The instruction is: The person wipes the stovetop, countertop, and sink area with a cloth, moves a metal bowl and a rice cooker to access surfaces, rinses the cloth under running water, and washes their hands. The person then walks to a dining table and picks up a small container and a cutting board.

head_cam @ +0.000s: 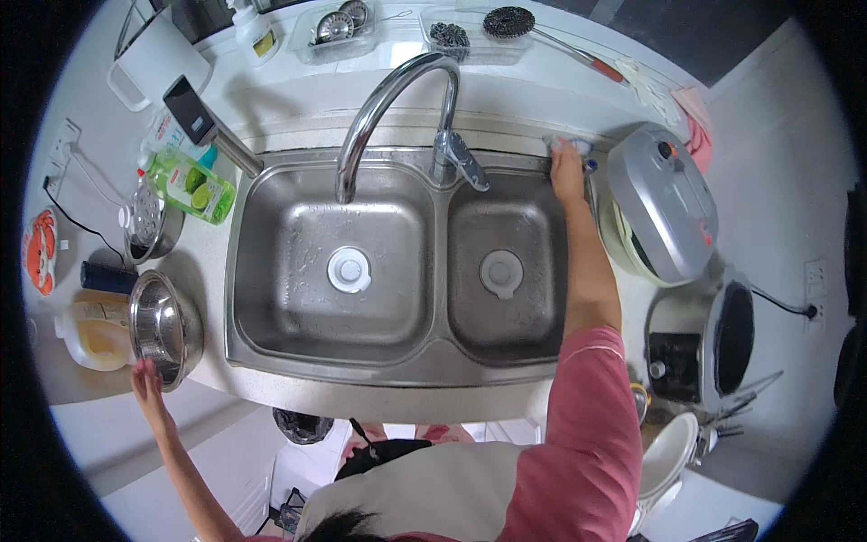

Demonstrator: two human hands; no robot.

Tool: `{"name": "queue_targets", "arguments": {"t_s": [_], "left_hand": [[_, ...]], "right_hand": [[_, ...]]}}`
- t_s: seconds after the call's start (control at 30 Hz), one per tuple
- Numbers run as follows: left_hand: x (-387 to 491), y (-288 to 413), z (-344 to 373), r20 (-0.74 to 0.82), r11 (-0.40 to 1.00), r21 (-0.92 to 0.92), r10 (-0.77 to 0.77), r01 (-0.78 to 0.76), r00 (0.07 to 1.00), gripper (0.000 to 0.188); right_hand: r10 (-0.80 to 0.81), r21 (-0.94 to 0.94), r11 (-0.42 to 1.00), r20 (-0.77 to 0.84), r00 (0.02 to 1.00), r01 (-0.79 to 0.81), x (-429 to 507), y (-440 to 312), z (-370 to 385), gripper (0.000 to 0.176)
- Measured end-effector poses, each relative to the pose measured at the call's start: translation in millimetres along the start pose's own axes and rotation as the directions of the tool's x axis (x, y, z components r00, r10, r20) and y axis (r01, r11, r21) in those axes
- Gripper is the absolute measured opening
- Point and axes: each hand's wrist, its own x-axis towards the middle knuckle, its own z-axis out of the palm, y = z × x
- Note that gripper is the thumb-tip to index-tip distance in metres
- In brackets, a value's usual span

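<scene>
My left hand (147, 393) is at the near rim of a stainless steel bowl (184, 325), with the fingertips over its edge. That bowl stands on the counter left of the sink. At the sink's far right corner, my right hand (567, 169) reaches to a pale, crumpled cloth-like item (579, 144), and the fingers close on it. Between my arms lies a double-bowl steel sink (440, 298). Its larger left basin and smaller right basin hold only water drops and drain strainers (349, 269). A chrome faucet (389, 101) arches over the left basin.
On the left are a green detergent bottle (192, 186), a steel colander (145, 217) and a large yellowish bottle (101, 335). To the right stand a grey-lidded container (664, 203) and a plugged-in cooker (698, 342). A handled scrubber (509, 22) rests on the back ledge.
</scene>
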Motion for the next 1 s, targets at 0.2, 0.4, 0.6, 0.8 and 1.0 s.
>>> {"name": "queue_targets", "arguments": {"t_s": [0.2, 0.4, 0.6, 0.8, 1.0], "left_hand": [[-82.0, 23.8, 6.0, -0.138, 0.966, 0.171, -0.169, 0.192, 0.976, 0.031], [-92.9, 40.4, 59.0, -0.051, 0.972, 0.177, -0.145, 0.152, 0.988, 0.031], [-109.4, 61.7, 97.9, 0.036, 0.975, 0.213, -0.065, 0.056, 0.997, 0.024], [-131.4, 69.4, 119.0, 0.115, 0.983, 0.175, -0.069, 0.049, 0.991, 0.020], [-146.7, 89.2, 148.2, 0.256, 0.989, 0.146, -0.005, -0.033, 0.967, 0.018]], "right_hand": [[-0.076, 0.103, 0.992, 0.067, 0.995, 0.069, -7.8, -40.1, 62.8, 0.029], [-0.493, 0.458, 0.803, 0.153, 0.856, 0.381, 2.0, -103.6, 83.3, 0.032], [-0.234, 0.054, 0.972, 0.311, 0.921, 0.229, -4.5, -23.3, 23.2, 0.038], [-0.058, -0.025, 0.998, 0.122, 0.991, 0.062, -8.8, -12.3, 49.3, 0.033], [-0.456, 0.320, 0.853, 0.068, 0.888, 0.413, -12.4, -49.8, 75.2, 0.028]]}}
